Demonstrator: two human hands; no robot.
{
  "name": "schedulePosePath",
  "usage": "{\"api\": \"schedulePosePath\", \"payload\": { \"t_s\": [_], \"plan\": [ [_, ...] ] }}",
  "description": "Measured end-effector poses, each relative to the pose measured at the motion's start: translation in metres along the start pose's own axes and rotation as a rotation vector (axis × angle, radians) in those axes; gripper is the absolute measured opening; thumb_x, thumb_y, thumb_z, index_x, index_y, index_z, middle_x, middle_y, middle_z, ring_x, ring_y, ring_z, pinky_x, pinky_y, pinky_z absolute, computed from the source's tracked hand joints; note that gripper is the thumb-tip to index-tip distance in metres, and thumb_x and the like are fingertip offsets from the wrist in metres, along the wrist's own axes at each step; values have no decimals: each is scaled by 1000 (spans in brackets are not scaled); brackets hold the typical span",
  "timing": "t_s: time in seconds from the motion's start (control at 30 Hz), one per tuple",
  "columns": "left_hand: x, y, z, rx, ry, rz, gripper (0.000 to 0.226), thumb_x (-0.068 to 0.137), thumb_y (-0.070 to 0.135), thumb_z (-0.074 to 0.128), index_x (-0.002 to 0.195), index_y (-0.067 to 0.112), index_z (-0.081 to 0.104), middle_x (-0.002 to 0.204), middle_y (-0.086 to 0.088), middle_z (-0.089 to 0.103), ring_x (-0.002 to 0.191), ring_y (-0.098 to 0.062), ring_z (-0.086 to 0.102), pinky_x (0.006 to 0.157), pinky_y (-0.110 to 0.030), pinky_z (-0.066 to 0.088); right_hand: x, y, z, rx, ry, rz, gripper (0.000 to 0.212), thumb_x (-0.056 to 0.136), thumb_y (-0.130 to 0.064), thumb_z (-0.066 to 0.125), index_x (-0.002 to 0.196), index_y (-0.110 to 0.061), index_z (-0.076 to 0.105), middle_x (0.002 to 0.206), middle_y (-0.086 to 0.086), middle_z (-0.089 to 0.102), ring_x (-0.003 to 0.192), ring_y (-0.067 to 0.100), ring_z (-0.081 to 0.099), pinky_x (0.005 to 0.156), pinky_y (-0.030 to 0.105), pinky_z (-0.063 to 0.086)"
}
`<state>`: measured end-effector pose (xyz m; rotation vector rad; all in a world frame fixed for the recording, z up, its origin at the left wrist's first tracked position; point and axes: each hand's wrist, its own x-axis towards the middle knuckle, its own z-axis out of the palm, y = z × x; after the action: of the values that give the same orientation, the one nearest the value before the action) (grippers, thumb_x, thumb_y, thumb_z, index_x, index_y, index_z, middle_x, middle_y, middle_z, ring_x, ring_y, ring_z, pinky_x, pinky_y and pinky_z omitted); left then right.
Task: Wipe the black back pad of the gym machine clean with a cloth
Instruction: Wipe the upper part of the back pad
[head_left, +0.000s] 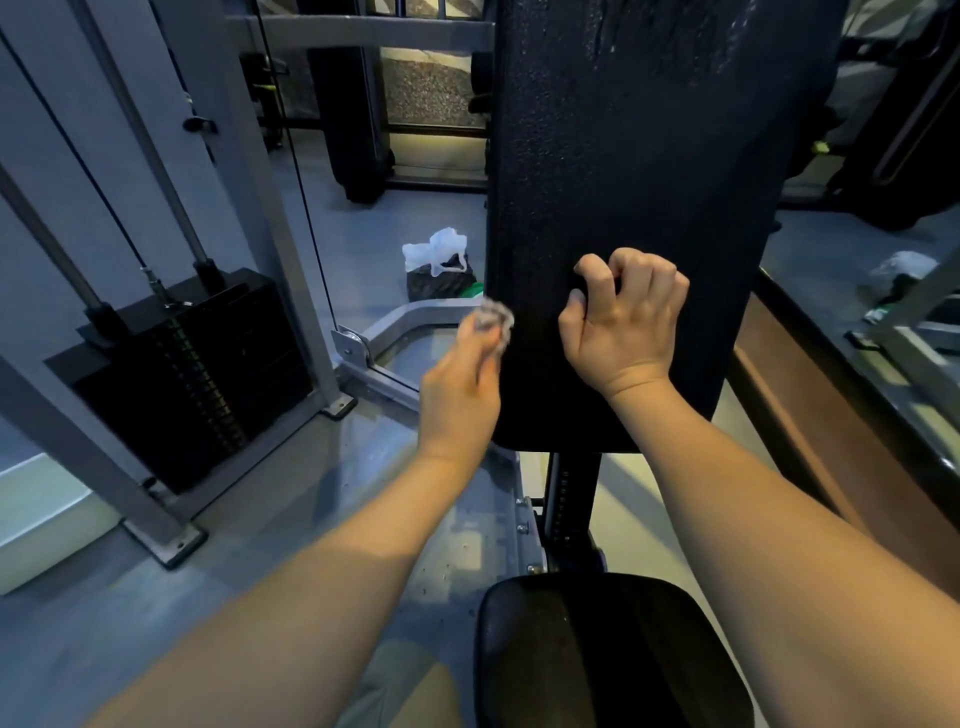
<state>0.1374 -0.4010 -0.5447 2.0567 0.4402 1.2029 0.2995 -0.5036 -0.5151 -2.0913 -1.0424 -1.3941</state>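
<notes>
Your left hand (460, 384) grips a crumpled cloth (493, 322) at the left edge of the black back pad (623, 156), low down. Blur hides whether the cloth touches it. Your right hand (623, 322) rests against the pad's lower middle, fingers curled, apparently holding nothing. Droplets and streaks show near the top edge, so most wiping likely remains.

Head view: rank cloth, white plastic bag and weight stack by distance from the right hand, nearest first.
From the right hand, on the back pad:
1. cloth: just to its left, pinched in the left hand at the pad's left edge.
2. white plastic bag: on the floor, up and left past the pad.
3. weight stack: far left, inside the grey frame.
</notes>
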Motion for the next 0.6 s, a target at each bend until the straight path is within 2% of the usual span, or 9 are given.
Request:
{"api": "schedulePosePath", "payload": {
  "t_s": [0.07, 0.13, 0.17, 0.23, 0.33, 0.47, 0.53, 0.6],
  "plan": [
    [-28, -11, 2, -77, -35, -141, 27, 96, 8, 60, 113, 28, 66, 114, 1, 74, 102, -25, 70, 90, -40, 56, -1, -1, -1, 14, -6, 12, 33, 94, -31, 55, 124, -20, 45, 116, 8, 37, 107, 32, 40, 89, 46, 34],
    [-23, -10, 0, -207, -4, -243, 22, 96, 9, 59, 108, 23, 71, 112, 7, 74, 107, -20, 69, 95, -36, 55, -3, -2, -2, 27, -2, 21, 33, 95, -30, 54, 124, -20, 45, 117, 8, 36, 108, 32, 40, 91, 47, 34],
    [-7, -2, -2, -260, 18, -257, 18, 97, 9, 60, 105, 19, 72, 109, 9, 74, 106, -14, 69, 94, -32, 54, -4, -2, -3, 29, -1, 21, 33, 95, -30, 54, 124, -20, 45, 117, 8, 36, 108, 32, 40, 91, 47, 34],
    [34, 15, -6, -310, 62, -225, 9, 98, 11, 61, 95, 15, 69, 93, 9, 70, 90, -5, 64, 84, -29, 52, -5, -1, -2, 31, -5, 16, 33, 95, -31, 54, 125, -20, 45, 117, 7, 35, 108, 31, 39, 92, 46, 33],
    [80, 28, -7, -327, 85, -183, 15, 98, 14, 61, 84, 21, 61, 83, 3, 63, 78, -9, 57, 76, -31, 48, -5, 0, -1, 22, -8, 24, 34, 94, -32, 53, 125, -21, 44, 117, 7, 35, 109, 31, 39, 92, 46, 33],
    [9, -8, 4, -201, 4, -297, 20, 99, 11, 58, 82, 21, 57, 79, -2, 63, 73, -16, 58, 69, -32, 46, -5, -1, -1, 18, -22, 33, 35, 94, -33, 53, 125, -22, 41, 117, 6, 33, 109, 30, 38, 92, 46, 33],
    [-39, -27, 3, -167, -65, -461, 17, 100, 12, 57, 85, 20, 59, 85, -9, 68, 83, -26, 65, 74, -39, 55, -5, 1, 0, 24, -24, 31, 35, 94, -34, 53, 125, -23, 41, 118, 6, 33, 110, 30, 38, 93, 46, 33],
    [-45, -31, 4, -194, -61, -559, 15, 100, 11, 57, 87, 17, 61, 85, -8, 69, 86, -26, 67, 81, -46, 55, -6, 2, 0, 20, -21, 31, 36, 93, -34, 53, 125, -23, 42, 118, 5, 33, 110, 30, 38, 93, 46, 32]
  ]
}}
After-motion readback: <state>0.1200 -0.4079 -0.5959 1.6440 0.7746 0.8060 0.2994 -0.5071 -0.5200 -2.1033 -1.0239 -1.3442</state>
